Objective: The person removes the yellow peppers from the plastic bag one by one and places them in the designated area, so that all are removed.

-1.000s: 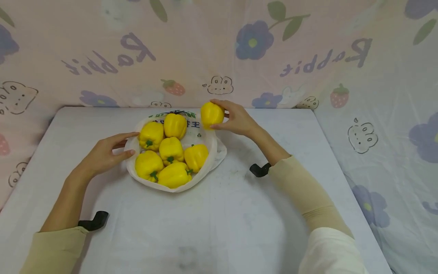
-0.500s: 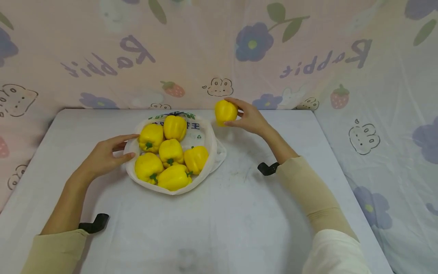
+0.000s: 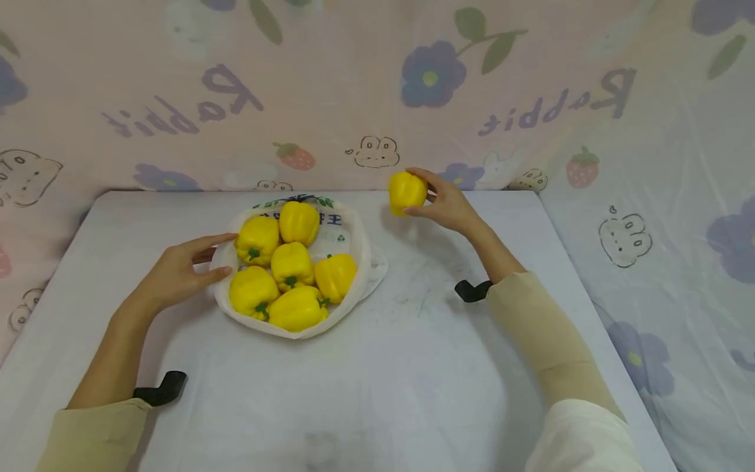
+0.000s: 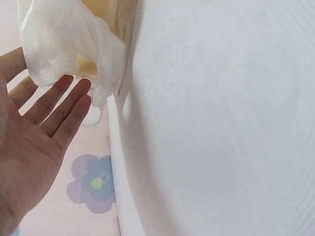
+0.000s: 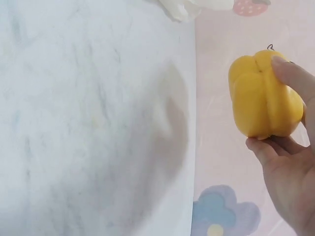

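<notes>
My right hand (image 3: 448, 204) grips a yellow bell pepper (image 3: 406, 193) between thumb and fingers, lifted above the back of the table. In the right wrist view this pepper (image 5: 256, 101) is held at its ends, apart from the table. A white plastic bag (image 3: 361, 269), its mouth rolled open, stands left of centre with several yellow bell peppers (image 3: 293, 265) inside, green stems showing on most. With extended fingers my left hand (image 3: 174, 272) touches the bag's left side. The left wrist view shows those fingertips (image 4: 84, 87) against the bag's thin plastic (image 4: 51, 39).
A white-covered table (image 3: 383, 393) bears the bag. Behind and to the right hangs a printed cloth (image 3: 330, 85) with flowers, rabbits and strawberries. Black angled pieces (image 3: 162, 388) stick out at both sleeve cuffs. The bag's loose end (image 3: 375, 272) lies on its right side.
My right hand has carried the pepper rightward, from above the bag's back right rim to a spot clear of the bag. The left hand keeps its place at the bag's side.
</notes>
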`<move>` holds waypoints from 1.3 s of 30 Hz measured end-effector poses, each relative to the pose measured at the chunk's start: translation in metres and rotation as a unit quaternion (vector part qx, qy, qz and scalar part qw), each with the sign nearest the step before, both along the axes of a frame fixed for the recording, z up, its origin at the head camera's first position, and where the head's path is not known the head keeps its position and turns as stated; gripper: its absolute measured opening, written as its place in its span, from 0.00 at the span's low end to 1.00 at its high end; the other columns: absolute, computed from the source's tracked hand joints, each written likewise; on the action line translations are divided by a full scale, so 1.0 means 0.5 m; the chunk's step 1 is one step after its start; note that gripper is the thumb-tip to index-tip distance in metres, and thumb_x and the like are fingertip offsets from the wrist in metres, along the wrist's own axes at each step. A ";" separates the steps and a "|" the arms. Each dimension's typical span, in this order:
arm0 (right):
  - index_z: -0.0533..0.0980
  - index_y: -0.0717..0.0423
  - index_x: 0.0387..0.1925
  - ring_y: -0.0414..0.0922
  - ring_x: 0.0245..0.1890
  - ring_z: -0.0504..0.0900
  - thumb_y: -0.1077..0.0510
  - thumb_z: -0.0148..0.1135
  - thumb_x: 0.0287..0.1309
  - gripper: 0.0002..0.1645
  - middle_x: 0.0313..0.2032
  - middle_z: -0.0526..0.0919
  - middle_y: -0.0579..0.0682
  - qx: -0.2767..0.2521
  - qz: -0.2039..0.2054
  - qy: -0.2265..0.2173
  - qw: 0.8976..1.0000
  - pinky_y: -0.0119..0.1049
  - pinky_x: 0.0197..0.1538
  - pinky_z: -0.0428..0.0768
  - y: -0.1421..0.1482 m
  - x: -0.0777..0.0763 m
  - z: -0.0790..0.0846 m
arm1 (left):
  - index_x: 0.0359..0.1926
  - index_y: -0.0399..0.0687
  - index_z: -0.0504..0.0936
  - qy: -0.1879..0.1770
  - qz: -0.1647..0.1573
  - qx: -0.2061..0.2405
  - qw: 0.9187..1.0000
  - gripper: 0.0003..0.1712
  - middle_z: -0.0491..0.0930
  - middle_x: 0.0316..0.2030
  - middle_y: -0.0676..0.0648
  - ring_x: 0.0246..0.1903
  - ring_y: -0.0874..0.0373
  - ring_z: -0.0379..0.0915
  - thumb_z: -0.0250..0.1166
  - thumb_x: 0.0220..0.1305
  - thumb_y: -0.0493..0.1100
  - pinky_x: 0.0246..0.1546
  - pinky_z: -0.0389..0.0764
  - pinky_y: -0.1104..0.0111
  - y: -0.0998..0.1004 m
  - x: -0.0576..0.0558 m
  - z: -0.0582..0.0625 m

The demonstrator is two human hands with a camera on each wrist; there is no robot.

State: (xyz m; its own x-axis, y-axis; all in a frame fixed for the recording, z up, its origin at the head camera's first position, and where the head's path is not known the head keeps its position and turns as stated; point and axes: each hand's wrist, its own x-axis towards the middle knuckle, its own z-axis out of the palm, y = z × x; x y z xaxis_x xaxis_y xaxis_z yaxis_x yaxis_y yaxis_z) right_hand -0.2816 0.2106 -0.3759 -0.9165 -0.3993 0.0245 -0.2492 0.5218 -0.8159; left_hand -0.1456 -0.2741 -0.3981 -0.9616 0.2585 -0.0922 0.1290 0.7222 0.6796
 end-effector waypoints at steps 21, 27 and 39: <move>0.65 0.38 0.72 0.52 0.67 0.69 0.50 0.77 0.52 0.47 0.72 0.65 0.46 0.018 -0.047 -0.016 0.999 0.47 0.67 0.71 0.053 -0.037 -0.063 | 0.73 0.50 0.66 -0.008 0.003 0.016 1.000 0.38 0.62 0.70 0.32 0.62 0.28 0.65 0.67 0.66 0.52 0.61 0.67 0.37 0.000 0.001 -0.004; 0.64 0.43 0.73 0.50 0.70 0.65 0.57 0.75 0.54 0.48 0.73 0.61 0.46 -0.001 -0.034 -0.029 0.999 0.45 0.70 0.68 0.058 -0.049 -0.077 | 0.73 0.50 0.66 -0.017 0.009 0.015 1.000 0.38 0.61 0.71 0.32 0.63 0.28 0.64 0.67 0.66 0.52 0.62 0.67 0.37 -0.001 0.002 -0.004; 0.59 0.57 0.75 0.55 0.72 0.61 0.68 0.71 0.55 0.49 0.74 0.58 0.56 -0.063 -0.024 -0.082 0.994 0.48 0.72 0.63 0.039 -0.033 -0.050 | 0.73 0.52 0.66 -0.020 0.004 0.019 1.000 0.37 0.61 0.71 0.33 0.62 0.28 0.66 0.66 0.67 0.53 0.60 0.68 0.37 -0.010 0.003 -0.001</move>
